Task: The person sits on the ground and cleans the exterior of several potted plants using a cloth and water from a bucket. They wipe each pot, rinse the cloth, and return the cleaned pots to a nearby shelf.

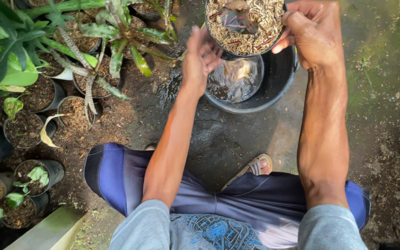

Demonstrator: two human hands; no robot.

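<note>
Both hands raised, right (313, 34) gripping pot (245, 25) rim, left (200, 58) open beside bucket (274, 88)

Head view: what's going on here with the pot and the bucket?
A person squatting on wet ground holds a small black plastic pot filled with pale husk mulch above a black round bucket holding water. The right hand grips the pot's rim; the left hand is open beside it, blurred. Rows of black potted plants stand to the person's left.
</note>
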